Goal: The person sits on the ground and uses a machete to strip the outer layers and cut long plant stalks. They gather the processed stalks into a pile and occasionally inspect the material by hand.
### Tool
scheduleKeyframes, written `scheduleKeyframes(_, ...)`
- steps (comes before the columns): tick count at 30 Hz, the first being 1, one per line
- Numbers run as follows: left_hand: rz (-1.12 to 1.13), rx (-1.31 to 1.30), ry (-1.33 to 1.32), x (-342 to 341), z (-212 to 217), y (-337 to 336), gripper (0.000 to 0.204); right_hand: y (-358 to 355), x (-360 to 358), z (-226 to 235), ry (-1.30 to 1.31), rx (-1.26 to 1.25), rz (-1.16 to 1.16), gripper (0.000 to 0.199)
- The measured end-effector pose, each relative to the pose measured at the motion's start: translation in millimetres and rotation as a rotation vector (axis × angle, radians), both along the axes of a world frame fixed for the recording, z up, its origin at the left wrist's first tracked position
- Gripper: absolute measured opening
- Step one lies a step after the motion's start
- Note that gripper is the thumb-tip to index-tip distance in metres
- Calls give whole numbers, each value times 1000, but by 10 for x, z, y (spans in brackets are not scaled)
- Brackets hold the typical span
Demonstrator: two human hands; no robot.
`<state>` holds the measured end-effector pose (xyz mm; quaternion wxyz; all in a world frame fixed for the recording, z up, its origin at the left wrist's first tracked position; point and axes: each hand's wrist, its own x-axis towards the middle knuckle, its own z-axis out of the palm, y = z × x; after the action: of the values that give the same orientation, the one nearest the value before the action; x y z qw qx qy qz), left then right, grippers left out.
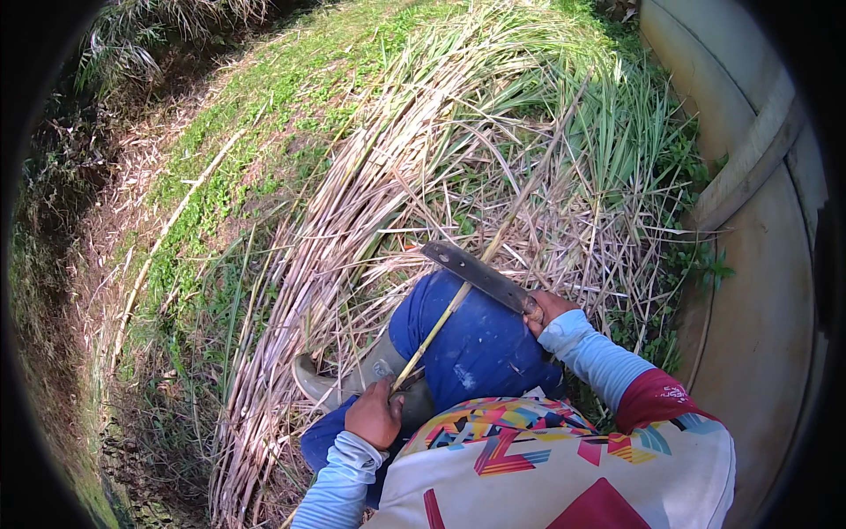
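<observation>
My left hand [374, 416] is closed round the lower end of a long, thin yellowish cane stalk [438, 324], beside my boot [379, 366]. The stalk slants up to the right across my blue-trousered knee and on over the cut grass. In my right hand [551, 310] is the handle of a machete [480, 277], its broad dark blade pointing up and left. That blade lies across the stalk just above the knee; whether its edge touches the stalk I cannot tell.
A large heap of long dry and green cane stalks [352, 194] spreads ahead and to the left. Along the right side runs a pale curved wall [758, 291] with a slanting beam [749, 163]. A lone pole [176, 216] lies on the grass at far left.
</observation>
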<state>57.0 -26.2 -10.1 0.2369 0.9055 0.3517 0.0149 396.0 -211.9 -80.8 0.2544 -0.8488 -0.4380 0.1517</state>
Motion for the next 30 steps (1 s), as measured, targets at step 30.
scheduleKeyframes(30,114,-241,-174,216,243,188,21,614,68,600,-270,-153,392,32)
